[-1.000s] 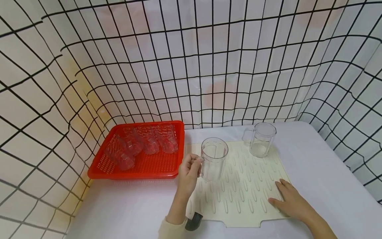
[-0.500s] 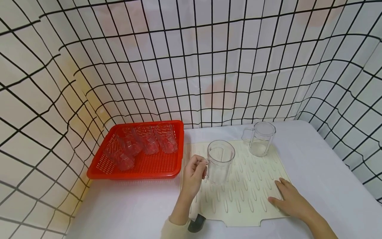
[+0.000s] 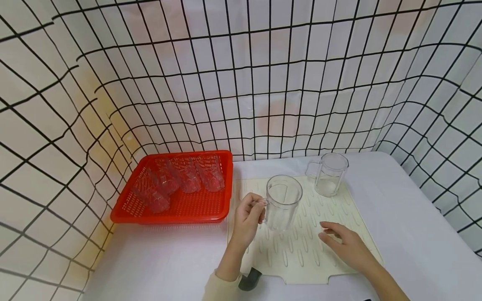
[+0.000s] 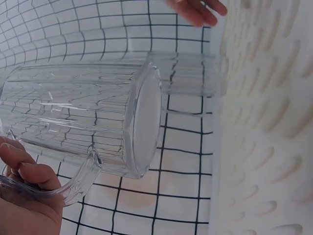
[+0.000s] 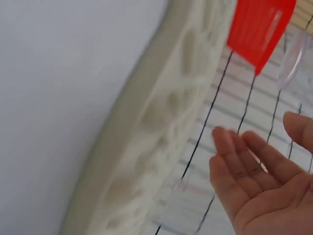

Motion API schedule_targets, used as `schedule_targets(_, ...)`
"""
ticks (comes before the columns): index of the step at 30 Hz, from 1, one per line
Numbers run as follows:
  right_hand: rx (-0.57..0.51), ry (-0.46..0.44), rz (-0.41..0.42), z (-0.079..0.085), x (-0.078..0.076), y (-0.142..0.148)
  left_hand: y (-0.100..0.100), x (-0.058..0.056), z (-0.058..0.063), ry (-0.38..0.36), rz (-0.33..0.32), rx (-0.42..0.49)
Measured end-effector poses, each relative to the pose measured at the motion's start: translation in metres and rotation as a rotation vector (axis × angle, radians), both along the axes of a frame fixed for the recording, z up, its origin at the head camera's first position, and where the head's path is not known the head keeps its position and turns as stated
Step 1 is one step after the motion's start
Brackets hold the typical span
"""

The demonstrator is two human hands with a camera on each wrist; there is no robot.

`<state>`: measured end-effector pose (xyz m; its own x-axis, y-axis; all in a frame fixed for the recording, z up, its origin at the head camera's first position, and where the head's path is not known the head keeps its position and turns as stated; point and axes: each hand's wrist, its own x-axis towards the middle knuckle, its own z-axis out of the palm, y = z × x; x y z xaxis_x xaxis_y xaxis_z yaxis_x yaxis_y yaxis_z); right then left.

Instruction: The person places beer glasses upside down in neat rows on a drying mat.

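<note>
My left hand (image 3: pixel 248 219) grips the handle of a clear glass mug (image 3: pixel 282 205), fingers curled through it. The mug is upright above the cream ridged draining mat (image 3: pixel 301 259); in the left wrist view its base (image 4: pixel 146 125) shows a gap from the mat's surface. My right hand (image 3: pixel 348 246) hovers over the mat's right part, thumb and fingers spread apart, holding nothing. In the right wrist view its palm (image 5: pixel 269 196) shows with loosely bent fingers. A second clear mug (image 3: pixel 330 175) stands upright at the mat's back right corner, its handle pointing left.
A red plastic basket (image 3: pixel 199 209) stands at the back left with several clear mugs (image 3: pixel 188 175) lying in it. Black wire grid panels (image 3: pixel 260 83) rise behind and at both sides of the white-covered table (image 3: pixel 162 259).
My left hand has carried the mug to the right over the mat. My right hand has lifted from the mat's right edge and moved left toward the mug.
</note>
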<state>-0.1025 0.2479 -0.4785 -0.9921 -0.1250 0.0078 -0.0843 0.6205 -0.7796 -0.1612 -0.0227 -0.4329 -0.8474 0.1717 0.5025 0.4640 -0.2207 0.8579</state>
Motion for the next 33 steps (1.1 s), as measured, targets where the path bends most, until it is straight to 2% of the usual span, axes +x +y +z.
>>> schedule_targets(5, -0.3, -0.093, 0.079, 0.008, -0.008, -0.03, 0.002, 0.002, 0.003, -0.024, -0.008, -0.007)
schedule_targets(9, -0.458, -0.146, 0.096, 0.014, -0.012, -0.047, 0.002, 0.004, 0.002, -0.019, -0.007, -0.024)
schedule_targets(14, -0.572, -0.245, 0.044, 0.02, -0.016, -0.054, 0.001, 0.004, 0.001, -0.005, -0.016, -0.045)
schedule_targets(17, -0.637, -0.283, 0.046, 0.023, -0.017, -0.054, -0.002, 0.005, 0.003, -0.005, -0.022, -0.068)
schedule_targets(22, -0.746, -0.282, 0.072, 0.023, -0.017, -0.052, -0.005, 0.004, 0.005, 0.066, -0.02, -0.144)
schedule_targets(27, -0.822, -0.293, 0.062, 0.025, -0.019, -0.05, -0.008, 0.003, 0.006, 0.131, -0.055, -0.245)
schedule_targets(33, -0.891, -0.262, 0.129, 0.029, -0.024, -0.044, -0.012, 0.002, 0.004, 0.223, -0.096, -0.373)
